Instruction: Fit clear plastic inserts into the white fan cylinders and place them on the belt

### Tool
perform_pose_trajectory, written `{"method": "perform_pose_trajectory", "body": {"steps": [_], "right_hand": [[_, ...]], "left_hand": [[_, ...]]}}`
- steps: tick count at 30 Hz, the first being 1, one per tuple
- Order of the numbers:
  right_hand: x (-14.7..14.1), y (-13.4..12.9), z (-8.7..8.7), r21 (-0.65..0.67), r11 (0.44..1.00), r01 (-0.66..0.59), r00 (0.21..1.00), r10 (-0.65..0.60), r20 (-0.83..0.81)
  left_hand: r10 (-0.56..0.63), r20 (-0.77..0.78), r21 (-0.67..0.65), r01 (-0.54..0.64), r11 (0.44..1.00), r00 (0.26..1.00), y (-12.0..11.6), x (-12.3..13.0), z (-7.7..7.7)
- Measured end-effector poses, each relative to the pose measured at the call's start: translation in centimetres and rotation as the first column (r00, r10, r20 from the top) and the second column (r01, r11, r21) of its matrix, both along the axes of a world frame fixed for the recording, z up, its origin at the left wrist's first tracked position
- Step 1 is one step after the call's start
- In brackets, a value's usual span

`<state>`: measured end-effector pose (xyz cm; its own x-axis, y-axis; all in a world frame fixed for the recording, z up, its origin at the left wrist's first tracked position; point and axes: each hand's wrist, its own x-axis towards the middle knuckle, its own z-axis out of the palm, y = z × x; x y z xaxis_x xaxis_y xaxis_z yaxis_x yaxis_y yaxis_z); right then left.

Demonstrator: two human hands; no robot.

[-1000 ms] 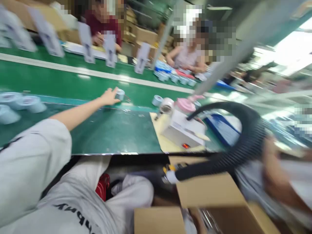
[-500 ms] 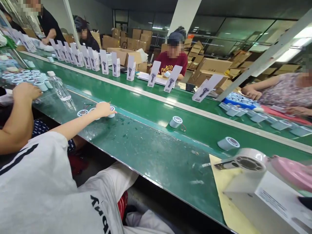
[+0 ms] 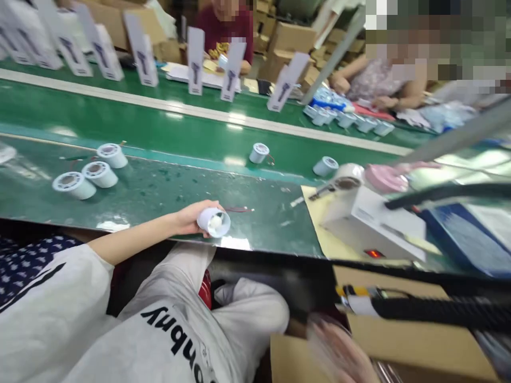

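My left hand (image 3: pixel 190 217) holds a pale blue round fan housing (image 3: pixel 214 222) on its side over the front of the bench. Its open end, with a whitish part inside, faces right, and a thin lead (image 3: pixel 238 209) reaches out behind it. My right hand (image 3: pixel 339 351) is low at the bottom right, over an open cardboard box (image 3: pixel 293 356). Motion smears its fingers, so whether it holds anything cannot be made out. Three similar fan housings (image 3: pixel 74 185) stand on the bench to the left.
Two more housings (image 3: pixel 259 152) lie on the green belt (image 3: pixel 179 138). At right are a white box-shaped device (image 3: pixel 371 218) with a red light, a grey handheld fan (image 3: pixel 347 175), a pink item (image 3: pixel 385 178) and a black-sleeved tool (image 3: pixel 419 314). Co-workers sit opposite behind upright cartons (image 3: pixel 195 64).
My left hand has brought a fan housing from the group at the left to the bench's front edge. The view has swung right and down, and my right hand has come into sight.
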<state>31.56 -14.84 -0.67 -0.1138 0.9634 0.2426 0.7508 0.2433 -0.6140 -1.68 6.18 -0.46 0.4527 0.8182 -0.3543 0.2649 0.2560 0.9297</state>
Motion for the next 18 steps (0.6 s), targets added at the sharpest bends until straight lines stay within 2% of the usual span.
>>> {"method": "perform_pose_trajectory", "body": {"steps": [2, 4, 5, 7, 8, 10, 12, 13, 15, 18], "right_hand": [[-2.6, -0.2, -1.5, 0.143, 0.990, -0.015, 0.997, 0.004, 0.080], [-5.1, 1.1, -2.6, 0.268, 0.961, -0.069, 0.978, 0.012, 0.207], [-6.1, 2.0, -3.0, 0.297, 0.954, -0.037, 0.964, -0.044, 0.262], [-7.2, 3.5, -3.2, 0.251, 0.966, 0.060, 0.938, -0.140, 0.317], [-7.5, 3.9, -3.2, 0.195, 0.976, 0.098, 0.937, -0.156, 0.312], [-7.4, 4.2, -3.1, 0.043, 0.993, 0.108, 0.970, -0.115, 0.215], [-7.2, 4.0, -2.9, -0.075, 0.996, 0.052, 0.999, -0.051, 0.014], [-7.1, 3.8, -2.9, -0.106, 0.994, 0.027, 0.994, -0.037, -0.099], [-7.1, 3.7, -2.8, -0.127, 0.991, 0.034, 0.958, -0.069, -0.279], [-7.2, 3.7, -2.6, -0.153, 0.979, 0.132, 0.890, -0.185, -0.417]], "left_hand": [[-0.192, 0.090, -0.051, 0.197, 0.979, 0.977, -1.5, 3.2, -1.1], [-0.353, 0.132, -0.059, 0.363, 0.930, 0.926, -2.6, 5.2, -1.7], [-0.415, 0.139, -0.050, 0.425, 0.904, 0.899, -2.9, 5.8, -1.8], [-0.488, 0.135, -0.002, 0.492, 0.870, 0.863, -3.3, 6.4, -1.7], [-0.504, 0.110, 0.062, 0.501, 0.864, 0.857, -3.4, 6.5, -1.5], [-0.504, 0.014, 0.247, 0.485, 0.839, 0.864, -3.6, 6.4, -1.3], [-0.465, -0.076, 0.412, 0.453, 0.791, 0.882, -4.0, 6.3, -1.4], [-0.445, -0.096, 0.456, 0.437, 0.776, 0.890, -4.2, 6.2, -1.6], [-0.420, -0.086, 0.470, 0.408, 0.783, 0.903, -4.6, 6.2, -2.4], [-0.424, -0.058, 0.495, 0.395, 0.774, 0.904, -4.8, 6.1, -3.7]]}}
